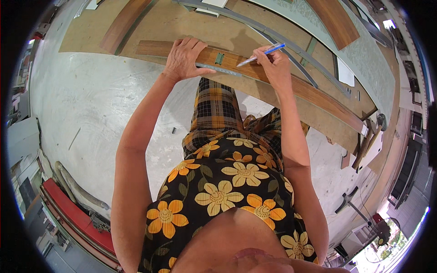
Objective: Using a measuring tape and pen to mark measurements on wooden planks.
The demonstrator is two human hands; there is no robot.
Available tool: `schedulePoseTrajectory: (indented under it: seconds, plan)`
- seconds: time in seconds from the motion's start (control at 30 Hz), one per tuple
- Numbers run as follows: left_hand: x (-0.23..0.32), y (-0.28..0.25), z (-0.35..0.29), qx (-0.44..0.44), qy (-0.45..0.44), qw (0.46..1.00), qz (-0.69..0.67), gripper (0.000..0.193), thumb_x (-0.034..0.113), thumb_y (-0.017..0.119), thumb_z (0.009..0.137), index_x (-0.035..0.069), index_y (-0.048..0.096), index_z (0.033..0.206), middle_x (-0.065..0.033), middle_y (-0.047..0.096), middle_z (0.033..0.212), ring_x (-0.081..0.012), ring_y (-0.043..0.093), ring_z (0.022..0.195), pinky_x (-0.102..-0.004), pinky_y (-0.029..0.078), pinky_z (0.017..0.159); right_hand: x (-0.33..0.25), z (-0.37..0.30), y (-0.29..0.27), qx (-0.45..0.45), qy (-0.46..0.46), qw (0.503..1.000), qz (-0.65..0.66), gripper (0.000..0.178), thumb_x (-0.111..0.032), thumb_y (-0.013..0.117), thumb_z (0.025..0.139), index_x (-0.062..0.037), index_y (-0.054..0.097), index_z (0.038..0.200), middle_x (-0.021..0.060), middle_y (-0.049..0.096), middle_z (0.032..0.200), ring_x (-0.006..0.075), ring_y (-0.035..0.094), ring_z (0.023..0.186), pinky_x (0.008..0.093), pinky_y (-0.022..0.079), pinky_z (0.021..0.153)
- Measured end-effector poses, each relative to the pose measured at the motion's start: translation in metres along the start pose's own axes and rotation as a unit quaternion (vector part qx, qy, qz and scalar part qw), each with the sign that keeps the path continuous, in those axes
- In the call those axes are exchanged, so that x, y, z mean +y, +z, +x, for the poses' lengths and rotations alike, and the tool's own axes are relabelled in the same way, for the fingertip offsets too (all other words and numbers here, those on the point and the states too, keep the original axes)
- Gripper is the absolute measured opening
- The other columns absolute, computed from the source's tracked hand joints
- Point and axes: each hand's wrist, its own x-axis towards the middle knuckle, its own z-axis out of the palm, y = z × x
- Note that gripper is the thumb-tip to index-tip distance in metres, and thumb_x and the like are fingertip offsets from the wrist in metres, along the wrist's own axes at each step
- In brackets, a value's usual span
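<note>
Wood-grain strip (250, 69): in the head view it lies on the brown worktop (86, 38), along the side nearest the person, running from upper left to lower right across the frame. A small green patch (219, 58) shows on its upper face, between the two hands. A metal ruler (227, 71) lies along the strip's near edge, its left part reaching to the left hand.

The left hand (184, 59) rests over the strip, fingers directed away from the person. Its thumb stretches to the right along the ruler. Condition of this grip: fingers and thumb apart.

The right hand (275, 66) holds a pen (248, 60) with a clear barrel and blue end. Condition of this grip: clamped on the pen. The pen slants, its tip pointing left and down toward the strip, just beside the ruler; contact of tip with surface cannot be confirmed.

Beyond the strip are a gray strip (273, 34), a wood-grain board (334, 22) at upper right and a second wood-grain piece (125, 27) at upper left. A fan (382, 232) stands at lower right.
</note>
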Motion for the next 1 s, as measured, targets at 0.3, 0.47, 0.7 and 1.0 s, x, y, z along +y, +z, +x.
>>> schedulePoseTrajectory:
  seconds: [0.3,0.47,0.7,1.0]
  plan:
    - [0.002,-0.001,0.001,-0.015,-0.009,1.0,-0.02,0.082,0.071,0.075,0.064,0.009,0.061,0.116,-0.0107,0.06,0.112,-0.0307,0.057,0.109,-0.0484,0.04,0.099,-0.008,-0.002,0.001,0.021,-0.029,0.998,-0.056,0.021,-0.021,0.072,0.091,-0.0003,0.071,0.091,0.0038,0.067,0.075,0.0082,0.054,0.065,0.0267,0.045,0.061]
    - [0.0,-0.002,-0.001,0.007,0.003,1.0,0.002,0.082,0.076,0.069,0.066,0.009,0.063,0.113,-0.0066,0.061,0.108,-0.0265,0.056,0.107,-0.0455,0.042,0.095,-0.026,-0.008,0.006,0.026,-0.05,0.993,-0.1,0.021,-0.02,0.071,0.091,0.0007,0.07,0.09,0.0053,0.069,0.076,0.0096,0.054,0.062,0.028,0.045,0.06]
    - [0.001,0.0,0.0,0.002,0.001,1.0,0.005,0.082,0.076,0.07,0.066,0.008,0.064,0.113,-0.0069,0.061,0.108,-0.0269,0.057,0.107,-0.046,0.042,0.094,-0.051,-0.015,0.003,0.045,0.032,0.998,0.019,0.057,-0.007,0.068,0.091,-0.0021,0.041,0.141,0.0091,0.07,0.073,0.0111,0.064,0.064,0.0251,0.051,0.06]
    - [0.002,-0.001,0.001,0.008,0.005,1.0,0.001,0.083,0.076,0.071,0.066,0.008,0.064,0.113,-0.0068,0.061,0.108,-0.0265,0.057,0.106,-0.045,0.043,0.095,-0.052,-0.012,-0.003,0.032,0.031,0.999,0.018,0.074,-0.005,0.068,0.09,-0.0112,0.027,0.152,0.0095,0.071,0.073,0.0104,0.065,0.06,0.0249,0.053,0.057]
